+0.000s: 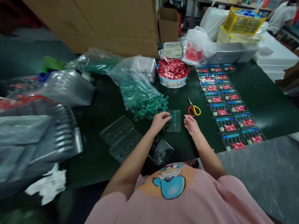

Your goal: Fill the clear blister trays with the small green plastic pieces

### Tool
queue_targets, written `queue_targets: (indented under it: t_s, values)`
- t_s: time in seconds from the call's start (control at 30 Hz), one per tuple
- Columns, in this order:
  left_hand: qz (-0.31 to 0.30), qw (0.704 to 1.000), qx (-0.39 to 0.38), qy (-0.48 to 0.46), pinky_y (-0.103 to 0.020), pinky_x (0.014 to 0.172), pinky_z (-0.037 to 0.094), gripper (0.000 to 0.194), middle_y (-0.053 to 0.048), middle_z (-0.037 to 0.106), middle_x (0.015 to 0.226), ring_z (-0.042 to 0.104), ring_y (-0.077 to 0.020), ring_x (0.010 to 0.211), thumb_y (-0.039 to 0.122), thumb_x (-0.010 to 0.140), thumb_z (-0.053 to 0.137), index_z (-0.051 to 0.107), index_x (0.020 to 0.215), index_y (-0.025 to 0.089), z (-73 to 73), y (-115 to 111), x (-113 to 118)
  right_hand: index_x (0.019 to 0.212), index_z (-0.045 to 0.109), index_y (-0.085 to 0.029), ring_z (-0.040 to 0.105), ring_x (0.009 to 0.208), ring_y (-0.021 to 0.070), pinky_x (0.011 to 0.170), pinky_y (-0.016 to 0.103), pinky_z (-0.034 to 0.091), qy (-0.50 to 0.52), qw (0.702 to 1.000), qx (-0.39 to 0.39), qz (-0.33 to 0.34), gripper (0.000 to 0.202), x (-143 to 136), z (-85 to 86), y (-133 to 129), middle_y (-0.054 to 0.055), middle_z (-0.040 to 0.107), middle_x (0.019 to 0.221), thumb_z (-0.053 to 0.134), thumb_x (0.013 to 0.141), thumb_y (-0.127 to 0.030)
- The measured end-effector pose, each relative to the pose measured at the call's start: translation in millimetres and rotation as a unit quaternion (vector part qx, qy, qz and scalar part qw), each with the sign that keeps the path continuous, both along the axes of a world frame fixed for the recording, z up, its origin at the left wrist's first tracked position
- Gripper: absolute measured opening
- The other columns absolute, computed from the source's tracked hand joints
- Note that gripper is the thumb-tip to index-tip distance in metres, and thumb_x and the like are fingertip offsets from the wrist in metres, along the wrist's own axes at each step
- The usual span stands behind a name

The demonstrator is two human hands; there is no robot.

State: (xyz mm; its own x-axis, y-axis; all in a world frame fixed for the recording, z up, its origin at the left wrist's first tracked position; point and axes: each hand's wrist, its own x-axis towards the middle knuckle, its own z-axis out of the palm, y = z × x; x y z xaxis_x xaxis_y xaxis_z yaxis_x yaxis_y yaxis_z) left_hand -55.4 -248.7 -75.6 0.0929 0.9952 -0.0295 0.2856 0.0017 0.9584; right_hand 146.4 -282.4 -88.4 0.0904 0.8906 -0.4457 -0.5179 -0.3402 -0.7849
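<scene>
My left hand (161, 121) is at the left edge of a small clear sheet (178, 125) with a row of green pieces (174, 118) on it. Its thumb and fingers are pinched together; what they hold, if anything, is too small to name. On the sheet's right side, my right hand (191, 124) has its fingertips drawn together, also with nothing I can make out between them. Scissors (194, 109) with red and yellow handles lie beyond my right hand. A heap of green pieces (149, 107) spills from a clear bag (134, 85) beyond my left hand.
Clear hinged trays (125, 139) lie left of my forearm. A round tin of red packets (173, 73) stands farther back. Two columns of filled trays (222, 112) run along the right. Stacked clear packaging (29, 146) and a white cloth (48, 185) sit at the left.
</scene>
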Motion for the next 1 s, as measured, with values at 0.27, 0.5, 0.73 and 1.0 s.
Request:
queue_targets:
  t_s: [0.27,0.5,0.73,1.0]
  values:
    - [0.002,1.000,0.015,-0.010,-0.035,0.083,0.047,0.021,-0.009,0.072,0.090,0.063,-0.0205,0.081,0.022,0.068,0.073,0.075,0.088,0.015,-7.9,-4,19,0.088,0.063,-0.021,0.049,0.056,0.0063,0.051,0.017,0.031,-0.011,1.000,0.012,0.004,0.036,3,-9.3,-2,-0.005,0.055,0.065,0.078,0.061,-0.039]
    - [-0.004,0.972,-0.118,-0.203,-0.029,0.073,0.046,0.043,-0.008,0.070,0.087,0.064,-0.0181,0.080,0.039,0.064,0.080,0.071,0.097,0.012,2.7,-5,4,0.103,0.067,-0.022,0.060,0.079,0.0105,0.062,0.020,0.043,-0.149,0.979,0.123,0.065,0.041,-10,4.7,-6,0.003,0.068,0.101,0.075,0.067,-0.038]
    - [-0.012,0.945,-0.170,-0.277,-0.023,0.064,0.044,0.046,-0.007,0.069,0.087,0.062,-0.0124,0.073,0.041,0.063,0.082,0.070,0.096,0.012,9.8,-19,5,0.107,0.065,-0.021,0.066,0.089,0.0150,0.083,0.030,0.050,-0.158,0.950,0.211,0.169,0.041,-34,20.4,-7,0.004,0.070,0.099,0.075,0.069,-0.033]
    - [-0.008,0.957,-0.165,-0.236,-0.024,0.063,0.045,0.052,-0.006,0.070,0.083,0.063,-0.0149,0.074,0.039,0.058,0.084,0.070,0.099,0.013,16.5,-24,8,0.090,0.070,-0.021,0.061,0.079,0.0154,0.079,0.030,0.048,-0.299,0.922,0.221,0.108,0.018,-35,18.8,-10,0.003,0.068,0.085,0.068,0.077,-0.032]
